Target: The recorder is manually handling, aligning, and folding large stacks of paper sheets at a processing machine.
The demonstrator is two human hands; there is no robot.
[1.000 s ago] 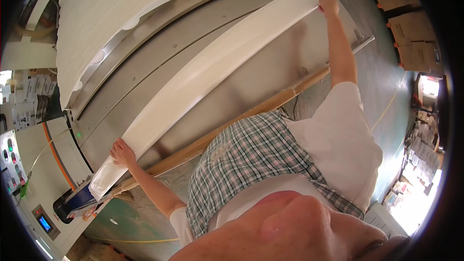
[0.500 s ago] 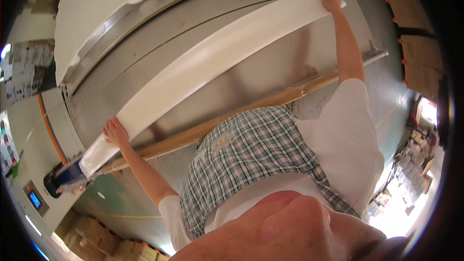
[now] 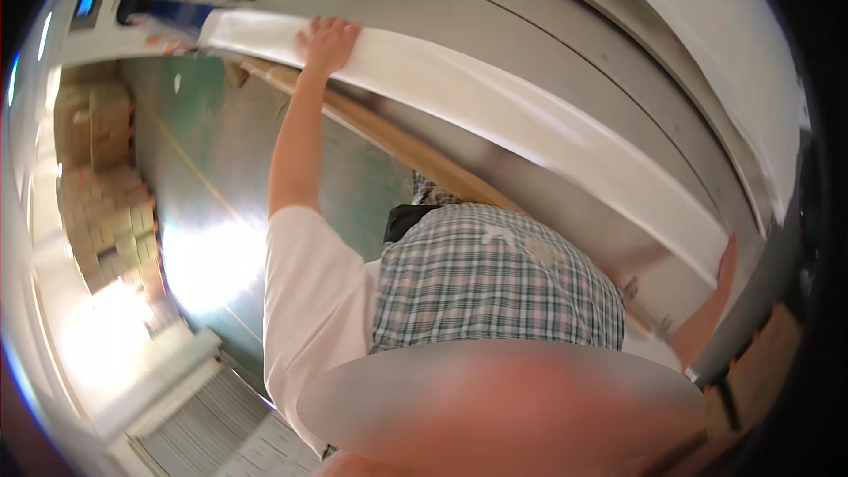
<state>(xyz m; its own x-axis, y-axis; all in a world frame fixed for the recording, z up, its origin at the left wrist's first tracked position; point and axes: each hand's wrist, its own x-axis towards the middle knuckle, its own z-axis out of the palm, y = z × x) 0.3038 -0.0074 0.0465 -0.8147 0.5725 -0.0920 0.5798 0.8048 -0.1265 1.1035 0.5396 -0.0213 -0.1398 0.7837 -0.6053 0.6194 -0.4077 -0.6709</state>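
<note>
A long white strip (image 3: 495, 106), smooth and sheet-like, lies lengthwise over a grey metal table (image 3: 565, 53). On its upper surface toward the left end rests my left hand (image 3: 329, 42), fingers stretched and slightly apart. My right hand (image 3: 726, 267) is at the strip's right end, seen edge-on and blurred, so its grip cannot be made out. Beyond the strip's left end is a person in dark blue (image 3: 181, 13), with a hand (image 3: 168, 42) close to that end.
A brown wooden edge (image 3: 424, 155) runs along the table's near side. Behind the table hangs a white sheet (image 3: 707, 26). A small control screen (image 3: 87, 0) is at upper left. Stacked cardboard boxes (image 3: 102, 203) stand beyond the green floor (image 3: 194, 115).
My view has swung round to the left, so the strip now slopes down to the right. My left hand still rests on the strip; my right hand remains at its other end.
</note>
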